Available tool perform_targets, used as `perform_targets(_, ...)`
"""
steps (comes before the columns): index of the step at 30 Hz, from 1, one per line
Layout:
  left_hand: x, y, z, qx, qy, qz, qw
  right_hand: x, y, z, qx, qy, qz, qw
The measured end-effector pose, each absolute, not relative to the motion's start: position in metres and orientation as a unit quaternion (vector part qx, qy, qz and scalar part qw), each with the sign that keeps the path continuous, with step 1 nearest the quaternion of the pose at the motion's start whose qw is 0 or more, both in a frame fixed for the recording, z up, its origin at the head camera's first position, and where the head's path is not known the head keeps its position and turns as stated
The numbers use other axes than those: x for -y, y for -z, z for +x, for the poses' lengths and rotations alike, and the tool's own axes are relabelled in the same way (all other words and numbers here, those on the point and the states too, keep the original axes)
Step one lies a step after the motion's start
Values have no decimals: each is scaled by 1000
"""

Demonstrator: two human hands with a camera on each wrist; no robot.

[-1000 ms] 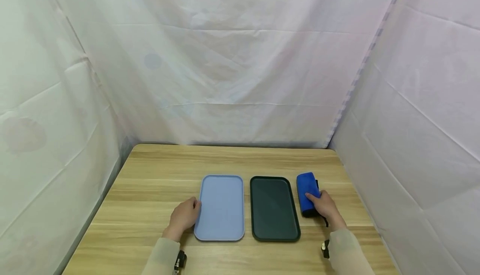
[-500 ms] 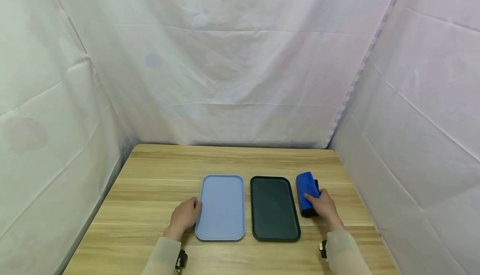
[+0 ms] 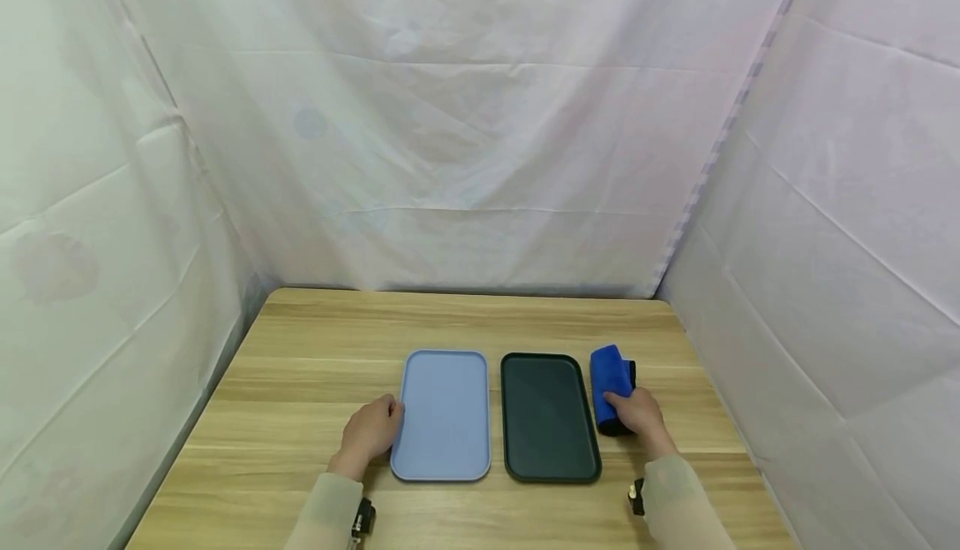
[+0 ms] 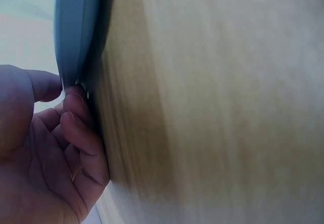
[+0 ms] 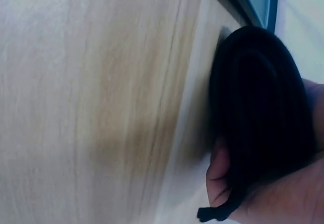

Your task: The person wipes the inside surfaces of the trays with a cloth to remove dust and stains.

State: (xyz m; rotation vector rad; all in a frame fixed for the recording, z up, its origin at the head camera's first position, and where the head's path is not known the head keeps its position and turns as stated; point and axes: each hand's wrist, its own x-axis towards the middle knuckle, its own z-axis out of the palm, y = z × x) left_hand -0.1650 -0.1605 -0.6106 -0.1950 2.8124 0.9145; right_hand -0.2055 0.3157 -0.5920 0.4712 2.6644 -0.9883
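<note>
In the head view, my left hand (image 3: 372, 427) is at the left edge of a light blue tray (image 3: 444, 417). The left wrist view shows thumb and fingertips pinching that tray's rim (image 4: 76, 37), fingers curled beneath it. My right hand (image 3: 637, 412) grips a folded blue-and-black cloth bundle (image 3: 609, 375) right of the dark green tray (image 3: 550, 417). Its thumb lies on the blue top. Seen from the right wrist, the bundle's end (image 5: 263, 102) is black and rounded in layers, with a short black cord (image 5: 217, 211) hanging off; fingertips reach under it.
Both trays lie flat, side by side, on a wood-grain table (image 3: 300, 350). White curtains (image 3: 480, 158) stand behind the table and along both sides. Dark cameras are strapped at both wrists, below pale sleeves (image 3: 326, 508).
My right hand has shifted slightly left with the cloth bundle, which has turned a little and sits closer to the green tray. The left hand and the trays look nearly still.
</note>
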Motion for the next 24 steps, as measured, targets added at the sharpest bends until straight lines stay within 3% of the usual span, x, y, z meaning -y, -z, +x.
perform_targets(9,161,611,-165,-945,-309,-59,87,-306,585,-204,-931,309,152,124)
perform_targets(17,160,611,-166,-946,-305,-65,91,-314,584,-203,-905,379,130,143)
perform_targets(24,161,611,-166,-945,-308,-60,89,-318,577,-205,-900,403,121,116)
